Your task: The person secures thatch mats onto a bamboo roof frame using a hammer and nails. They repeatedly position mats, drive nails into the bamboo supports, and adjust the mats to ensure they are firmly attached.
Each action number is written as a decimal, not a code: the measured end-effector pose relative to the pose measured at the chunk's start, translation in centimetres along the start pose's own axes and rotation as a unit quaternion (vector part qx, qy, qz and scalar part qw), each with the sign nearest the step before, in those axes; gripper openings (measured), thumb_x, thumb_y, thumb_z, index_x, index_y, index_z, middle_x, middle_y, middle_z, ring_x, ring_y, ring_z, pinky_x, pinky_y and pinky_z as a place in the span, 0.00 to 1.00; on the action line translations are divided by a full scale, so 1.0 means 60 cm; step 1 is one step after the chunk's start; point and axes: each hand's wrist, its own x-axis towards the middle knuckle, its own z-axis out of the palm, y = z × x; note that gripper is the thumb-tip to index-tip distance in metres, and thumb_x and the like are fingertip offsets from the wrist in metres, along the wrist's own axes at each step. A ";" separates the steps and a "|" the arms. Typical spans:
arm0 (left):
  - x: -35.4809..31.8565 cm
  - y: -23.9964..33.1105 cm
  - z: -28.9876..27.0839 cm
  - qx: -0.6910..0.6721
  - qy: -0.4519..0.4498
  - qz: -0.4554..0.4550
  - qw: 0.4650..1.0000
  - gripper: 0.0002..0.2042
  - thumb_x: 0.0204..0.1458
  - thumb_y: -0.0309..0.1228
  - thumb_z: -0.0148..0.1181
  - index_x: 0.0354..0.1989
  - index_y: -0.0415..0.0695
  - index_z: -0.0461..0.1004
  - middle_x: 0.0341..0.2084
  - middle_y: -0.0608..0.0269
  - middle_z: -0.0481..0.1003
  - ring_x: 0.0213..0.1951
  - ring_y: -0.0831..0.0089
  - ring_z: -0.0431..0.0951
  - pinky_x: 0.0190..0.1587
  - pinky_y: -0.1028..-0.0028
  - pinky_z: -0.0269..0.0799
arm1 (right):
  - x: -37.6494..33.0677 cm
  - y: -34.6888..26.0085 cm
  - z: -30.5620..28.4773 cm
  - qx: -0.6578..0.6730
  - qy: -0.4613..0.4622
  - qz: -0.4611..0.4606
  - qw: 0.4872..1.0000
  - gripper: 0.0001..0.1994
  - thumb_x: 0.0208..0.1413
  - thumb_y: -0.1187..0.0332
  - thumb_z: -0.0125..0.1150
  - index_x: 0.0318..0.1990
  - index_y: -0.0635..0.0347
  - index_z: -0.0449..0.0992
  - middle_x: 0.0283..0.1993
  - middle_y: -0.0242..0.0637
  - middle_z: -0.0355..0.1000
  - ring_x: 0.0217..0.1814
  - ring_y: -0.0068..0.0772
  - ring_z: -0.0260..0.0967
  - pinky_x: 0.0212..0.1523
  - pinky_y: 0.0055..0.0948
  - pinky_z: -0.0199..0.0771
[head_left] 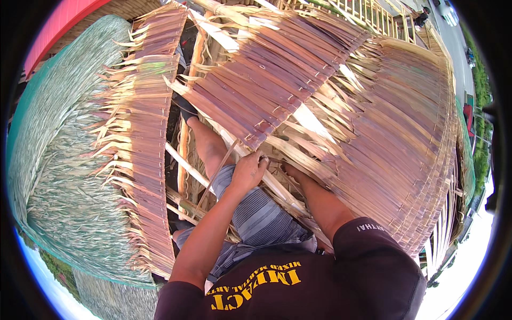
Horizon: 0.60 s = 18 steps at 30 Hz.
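My left hand (249, 170) is closed in a pinch just below the lower corner of a brown palm-leaf thatch panel (266, 80). What its fingertips hold is too small to make out. A thin tan strip (219, 172) curves down beside that wrist, over my leg. To the right, my right hand (289, 170) reaches in among loose leaf ends at the edge of another thatch panel (397, 138). Its fingers are mostly hidden by shadow and leaves. A pale bamboo pole (278, 189) runs beneath both hands.
At the left stands a long thatch panel (152, 133) with ragged ends, beside a roof slope of pale thatch under green netting (69, 176). My bent leg (209, 141) reaches down through a gap between poles. A bamboo frame (373, 16) and a road (460, 50) lie beyond.
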 end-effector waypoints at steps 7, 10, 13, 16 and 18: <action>0.011 -0.010 0.021 0.021 -0.004 0.009 1.000 0.10 0.60 0.34 0.57 0.41 0.39 0.74 0.29 0.42 0.79 0.35 0.43 0.80 0.39 0.53 0.74 | -0.029 -0.042 0.034 -0.107 -0.017 -0.061 0.992 0.20 0.65 0.60 0.56 0.59 0.60 0.74 0.53 0.48 0.77 0.53 0.45 0.75 0.57 0.40 0.72; 0.007 -0.011 0.025 0.032 0.010 0.041 0.999 0.10 0.60 0.34 0.56 0.41 0.39 0.74 0.28 0.42 0.79 0.34 0.43 0.80 0.39 0.53 0.74 | -0.042 -0.067 0.069 -0.182 -0.040 -0.129 0.974 0.20 0.65 0.60 0.55 0.59 0.60 0.74 0.54 0.49 0.77 0.54 0.45 0.75 0.57 0.41 0.72; -0.007 -0.011 0.017 0.000 0.001 0.047 0.999 0.09 0.61 0.32 0.55 0.41 0.38 0.73 0.28 0.43 0.79 0.34 0.42 0.80 0.40 0.53 0.75 | -0.057 -0.092 0.087 -0.231 -0.079 -0.189 0.951 0.20 0.65 0.60 0.55 0.60 0.60 0.73 0.54 0.49 0.77 0.54 0.46 0.75 0.57 0.41 0.72; -0.023 -0.013 0.005 -0.024 0.005 0.037 0.999 0.09 0.61 0.31 0.55 0.41 0.38 0.73 0.27 0.43 0.79 0.34 0.43 0.81 0.40 0.54 0.75 | -0.085 -0.119 0.079 -0.254 -0.123 -0.221 0.934 0.22 0.65 0.57 0.55 0.61 0.59 0.72 0.58 0.55 0.75 0.57 0.52 0.74 0.58 0.44 0.72; -0.031 -0.016 0.000 -0.011 0.043 0.047 0.998 0.08 0.60 0.30 0.55 0.41 0.37 0.73 0.27 0.44 0.79 0.33 0.45 0.81 0.39 0.56 0.76 | -0.116 -0.136 0.066 -0.281 -0.100 -0.202 0.933 0.23 0.64 0.57 0.55 0.60 0.60 0.73 0.58 0.56 0.75 0.57 0.53 0.74 0.58 0.44 0.72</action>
